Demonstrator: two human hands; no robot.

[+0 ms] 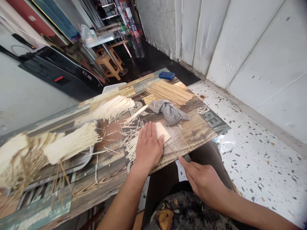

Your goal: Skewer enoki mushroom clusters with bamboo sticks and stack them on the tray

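Note:
My left hand (pixel 148 145) lies flat, fingers stretched out, pressing on a small pale sheet (pixel 162 131) and loose pale strips (pixel 131 147) on the wood-patterned board (pixel 192 134). My right hand (pixel 203 179) is near the board's front edge, its fingers pinched on the end of a thin bamboo stick (pixel 172 150) that runs under the left hand. A crumpled grey cloth (pixel 169 111) lies just beyond the sheet.
A stack of bamboo sticks (pixel 170 92) and a blue box (pixel 166 75) sit at the board's far end. Bundles of pale strips (pixel 112 108) (pixel 72 143) lie to the left, some in a tray (pixel 82 159). Stools (pixel 109 65) stand beyond; speckled floor (pixel 251 153) and wall on the right.

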